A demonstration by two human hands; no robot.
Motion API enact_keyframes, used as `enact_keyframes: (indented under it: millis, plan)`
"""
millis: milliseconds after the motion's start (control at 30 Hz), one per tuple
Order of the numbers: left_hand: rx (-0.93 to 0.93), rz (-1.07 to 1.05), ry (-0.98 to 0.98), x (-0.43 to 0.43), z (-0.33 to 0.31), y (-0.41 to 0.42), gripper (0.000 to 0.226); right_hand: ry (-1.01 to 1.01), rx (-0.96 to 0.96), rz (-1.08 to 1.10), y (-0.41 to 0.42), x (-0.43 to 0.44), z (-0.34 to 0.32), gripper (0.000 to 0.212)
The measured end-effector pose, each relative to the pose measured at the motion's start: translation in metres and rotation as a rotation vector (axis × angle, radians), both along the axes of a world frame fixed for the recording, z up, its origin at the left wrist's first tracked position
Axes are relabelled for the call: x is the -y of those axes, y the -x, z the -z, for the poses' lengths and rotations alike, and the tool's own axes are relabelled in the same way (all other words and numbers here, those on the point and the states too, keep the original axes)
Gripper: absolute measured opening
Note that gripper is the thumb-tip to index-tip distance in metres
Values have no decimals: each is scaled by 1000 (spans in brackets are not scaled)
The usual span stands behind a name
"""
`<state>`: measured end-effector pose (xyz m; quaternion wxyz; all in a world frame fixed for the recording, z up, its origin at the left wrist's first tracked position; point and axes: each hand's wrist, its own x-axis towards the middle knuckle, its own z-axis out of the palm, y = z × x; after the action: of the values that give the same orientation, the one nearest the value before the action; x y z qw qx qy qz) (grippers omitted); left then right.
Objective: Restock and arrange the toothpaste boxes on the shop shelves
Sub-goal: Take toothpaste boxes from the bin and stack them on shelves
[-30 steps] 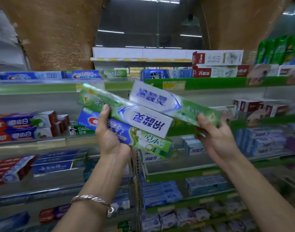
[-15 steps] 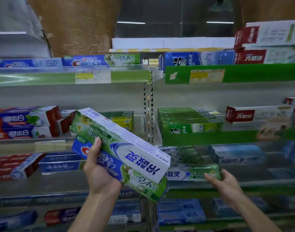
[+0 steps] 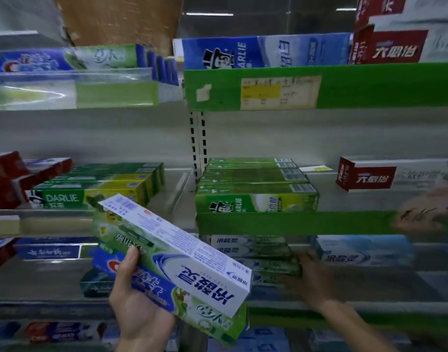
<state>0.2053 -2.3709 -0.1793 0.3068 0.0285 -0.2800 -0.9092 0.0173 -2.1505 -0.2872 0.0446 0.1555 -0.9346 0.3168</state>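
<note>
My left hand [image 3: 139, 301] grips two toothpaste boxes stacked together, tilted down to the right: a white-and-green box [image 3: 182, 252] on top and a blue-and-green box [image 3: 151, 288] under it. My right hand [image 3: 311, 278], blurred, reaches into the lower shelf on the right and holds the end of a white-green box [image 3: 271, 268] lying on a stack of the same boxes [image 3: 245, 247]. Whether its fingers still grip the box is blurred.
Green Darlie boxes [image 3: 255, 189] fill the middle shelf behind a green rail [image 3: 294, 222]. More Darlie boxes [image 3: 90, 189] and red boxes [image 3: 12, 179] sit left. A red-white box [image 3: 370, 176] lies right. Blue boxes [image 3: 263, 52] stand on the top shelf.
My right hand carried its white-green box down from in front of me and pushed it onto the lower right shelf. The view moved closer to the shelves. My left hand lowered its two boxes.
</note>
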Motion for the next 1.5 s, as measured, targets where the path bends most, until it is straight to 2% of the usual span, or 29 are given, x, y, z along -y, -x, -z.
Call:
enact_keyframes:
  millis: [133, 233, 367, 433, 467, 500, 567, 600, 633, 700, 800, 867, 933, 967, 1100, 1133, 1200, 1267, 1300, 1400, 1500]
  plan:
    - [28, 33, -51, -21, 14, 5, 87, -16, -233, 2, 3, 1, 3, 40]
    - [69, 15, -141, -29, 24, 9, 92, -22, -237, -26, 3, 2, 8, 37]
    - [71, 52, -177, -41, 27, 15, 77, -17, -249, -40, 0, 5, 4, 37]
    - [105, 102, -166, -46, 27, 18, 64, -20, -275, 22, -8, 8, -18, 29]
    - [120, 124, -169, -48, 27, 19, 55, 48, -290, 59, -16, 8, -33, 22]
    - [144, 146, -178, -49, 28, 22, 46, 167, -249, 66, -26, 9, -52, 19]
    - [187, 168, -212, -53, 31, 28, 45, 392, 105, -66, -45, 9, -90, 38]
    - [206, 170, -219, -55, 33, 31, 49, 363, 288, -216, -54, 8, -105, 49]
    - [229, 172, -212, -58, 35, 34, 55, 246, 360, -386, -61, 6, -116, 56]
    - [247, 198, -199, -61, 38, 35, 67, 68, 292, -607, -68, 1, -121, 64]
    - [225, 195, -205, -62, 41, 32, 52, 7, 263, -584, -67, -4, -118, 75]
    - [233, 166, -232, -62, 43, 29, 39, -58, 300, -570, -68, -6, -112, 64]
    - [245, 145, -267, -55, 48, 24, 23, 59, 379, -541, -67, -13, -107, 53]
    - [265, 135, -280, -51, 48, 21, 21, 181, 429, -513, -67, -17, -106, 54]
    - [351, -16, -306, -13, 62, 13, 20, 922, 523, -307, -52, -33, -94, 92]
    - [364, -37, -301, -5, 66, 11, 20, 1048, 506, -250, -48, -34, -90, 97]
    - [388, -48, -248, 1, 71, 9, 32, 1163, 415, -155, -43, -30, -80, 96]
    - [408, 8, -137, -6, 74, 8, 60, 1128, 333, -103, -48, -22, -77, 82]
    - [415, 66, -62, -13, 75, 7, 63, 1060, 319, -92, -54, -15, -79, 69]
    - [509, 285, 114, -44, 75, 15, 54, 740, 297, -151, -74, 15, -93, 45]
    - [490, 363, 65, -71, 71, 26, 50, 639, 294, -252, -83, 44, -102, 44]
